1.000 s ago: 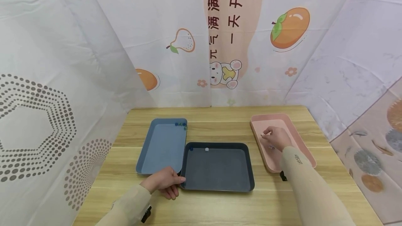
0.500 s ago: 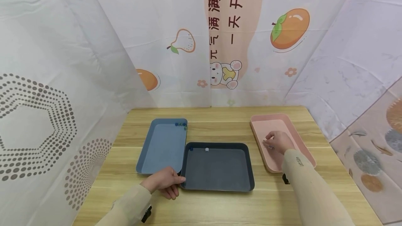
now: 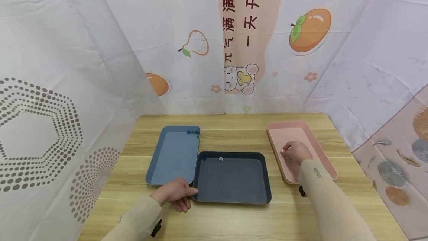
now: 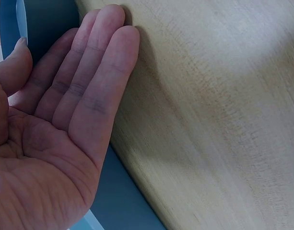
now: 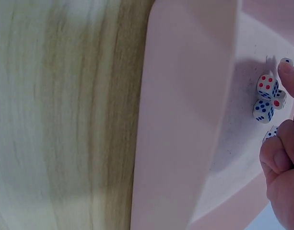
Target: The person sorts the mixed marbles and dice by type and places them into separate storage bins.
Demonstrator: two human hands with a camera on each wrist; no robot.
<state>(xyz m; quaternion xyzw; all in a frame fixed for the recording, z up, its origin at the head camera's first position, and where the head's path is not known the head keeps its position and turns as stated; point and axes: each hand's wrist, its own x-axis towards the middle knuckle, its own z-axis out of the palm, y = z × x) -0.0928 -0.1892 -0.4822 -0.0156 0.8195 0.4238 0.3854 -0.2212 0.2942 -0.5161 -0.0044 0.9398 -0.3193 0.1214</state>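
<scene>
My right hand (image 3: 297,152) is low inside the pink tray (image 3: 312,140), pinching a white die (image 5: 287,61) at the thumb tip; part of that hand is outside the right wrist view. Close by on the tray floor, a cluster of white dice (image 5: 267,86) shows red and blue pips. Another die (image 5: 271,133) is partly hidden behind the curled fingers. My left hand (image 3: 175,193) holds the near-left corner of the dark grey tray (image 3: 234,201), thumb over its rim and the other fingers outside the wall. The dark tray contains a white die (image 3: 220,159) and a blue die (image 3: 204,158).
A blue-grey tray (image 3: 172,159) stands left of the dark one, with several small blue and green dice (image 3: 193,132) in its far right corner. All the trays rest on a wooden table (image 3: 234,220). A printed curtain (image 3: 197,84) hangs behind the table.
My right hand has shifted slightly nearer and lower in the pink tray, bringing the pinched die close to the other dice. My left hand stays at the dark tray's corner.
</scene>
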